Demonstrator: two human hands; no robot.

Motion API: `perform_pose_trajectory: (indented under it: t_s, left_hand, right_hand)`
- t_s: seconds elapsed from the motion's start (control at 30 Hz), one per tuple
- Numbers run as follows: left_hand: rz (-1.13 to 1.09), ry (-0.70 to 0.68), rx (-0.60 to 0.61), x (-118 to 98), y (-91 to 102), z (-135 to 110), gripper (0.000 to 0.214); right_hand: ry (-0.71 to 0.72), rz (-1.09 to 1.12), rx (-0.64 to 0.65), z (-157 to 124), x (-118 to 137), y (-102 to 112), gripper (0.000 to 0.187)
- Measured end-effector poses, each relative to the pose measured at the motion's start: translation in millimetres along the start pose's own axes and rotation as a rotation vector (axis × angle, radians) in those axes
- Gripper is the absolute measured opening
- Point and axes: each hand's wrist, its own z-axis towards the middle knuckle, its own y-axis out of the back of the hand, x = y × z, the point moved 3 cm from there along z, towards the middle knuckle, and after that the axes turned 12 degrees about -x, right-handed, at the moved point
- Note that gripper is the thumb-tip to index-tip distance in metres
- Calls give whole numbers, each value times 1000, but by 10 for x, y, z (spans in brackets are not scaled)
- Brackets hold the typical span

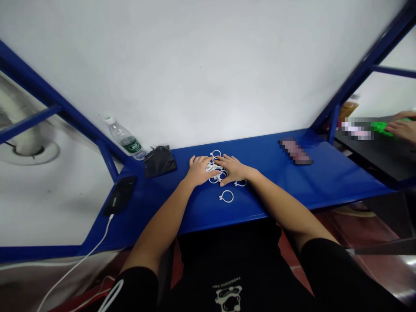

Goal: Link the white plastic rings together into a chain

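Observation:
A small heap of white plastic rings [216, 170] lies on the blue table [292, 186]. My left hand [199, 170] rests palm down on the left side of the heap, fingers stretched over the rings. My right hand [232, 169] lies flat on the right side, fingers spread and touching the heap. One single white ring [226, 196] sits apart, nearer to me, just below my right thumb. Another ring [215, 153] pokes out at the far side of the heap.
A water bottle [125, 139] leans at the back left beside a crumpled black bag [159, 160]. A black phone [120, 194] with a white cable lies at the left edge. Another person's hand [403, 126] holds something green at the far right. A white wall stands behind.

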Motion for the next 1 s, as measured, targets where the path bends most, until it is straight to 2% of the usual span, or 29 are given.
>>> perform_pose_trajectory:
  t_s: [0.13, 0.2, 0.3, 0.4, 0.47, 0.57, 0.67, 0.77, 0.87, 1.0]
  left_hand:
    - [-18, -5, -54, 8, 4, -1, 83]
    - [-29, -11, -37, 8, -14, -5, 87]
    - [-58, -25, 53, 5, -51, -20, 73]
    - [-81, -41, 85, 0, -54, -27, 62]
    - [-94, -51, 84, -5, -43, -26, 59]
    - [-118, -63, 86, -18, -30, -22, 56]
    - [-130, -61, 81, -30, -25, -19, 56]
    - [-130, -71, 90, -52, -29, -23, 62]
    - [-140, -90, 117, -84, -35, -31, 65]
    - [-154, -113, 119, -120, -22, -37, 65]
  right_hand:
    - [120, 109, -174, -10, 24, 129, 112]
    - [133, 163, -267, -24, 30, 215, 104]
    - [154, 148, -351, -23, 28, 279, 97]
    - [188, 89, -395, 7, -10, 239, 99]
    - [174, 60, -388, 30, -59, 173, 105]
    - [99, 12, -304, 51, -128, 67, 109]
    - [31, 1, -234, 55, -158, 18, 97]
    - [-19, -3, -238, 60, -176, 23, 84]
    - [-73, -25, -215, 66, -206, 24, 82]
    - [-55, -42, -234, 67, -209, 43, 72]
